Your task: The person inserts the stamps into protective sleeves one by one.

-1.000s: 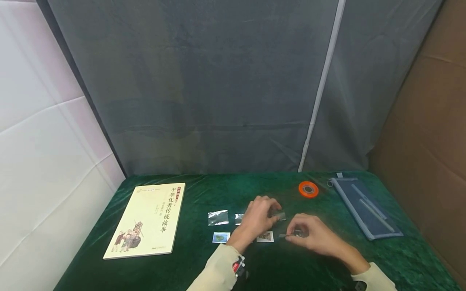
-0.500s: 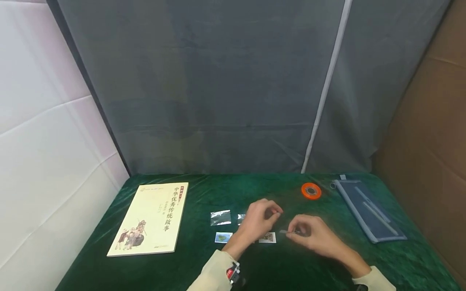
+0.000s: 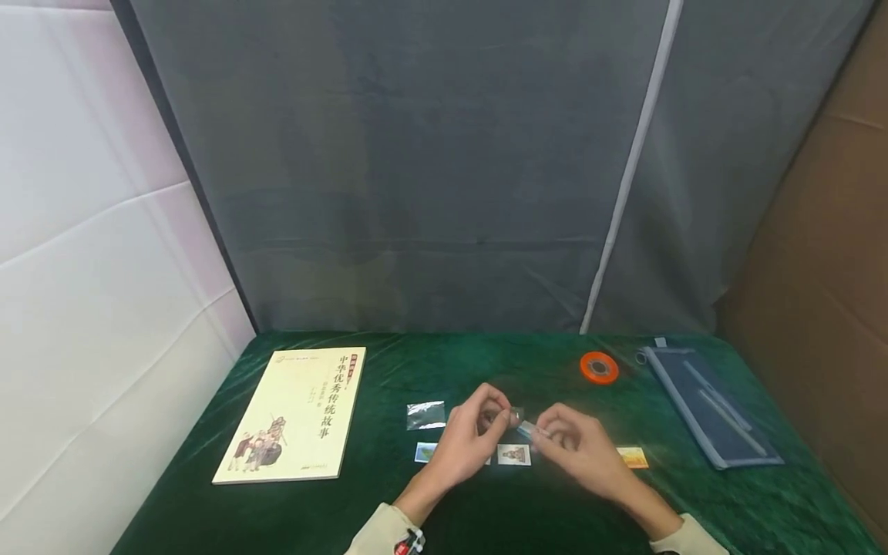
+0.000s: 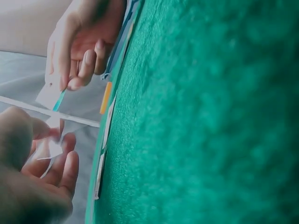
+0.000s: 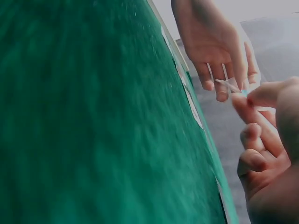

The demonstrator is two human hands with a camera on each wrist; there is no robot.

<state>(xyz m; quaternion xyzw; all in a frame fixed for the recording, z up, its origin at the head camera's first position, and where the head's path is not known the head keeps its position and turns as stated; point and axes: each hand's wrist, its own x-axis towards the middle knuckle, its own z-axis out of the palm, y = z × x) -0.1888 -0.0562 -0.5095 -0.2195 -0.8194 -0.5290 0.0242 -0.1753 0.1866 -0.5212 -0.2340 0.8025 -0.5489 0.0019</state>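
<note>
Preferably, align edges first. Left hand [image 3: 466, 441] pinches clear film [image 4: 55, 149], right hand [image 3: 581, 451] a card [image 3: 527, 429], short of the table's far edge [image 3: 479, 336].

Gray backdrop [image 3: 416, 169], white left wall [image 3: 90, 231], green tabletop [image 3: 277, 520].

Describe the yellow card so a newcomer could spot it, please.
On the green tabletop, find the right hand. The yellow card lies just right of its wrist. Its yellow-orange colour sets it apart from the blue-green card and brown-figured card.
</note>
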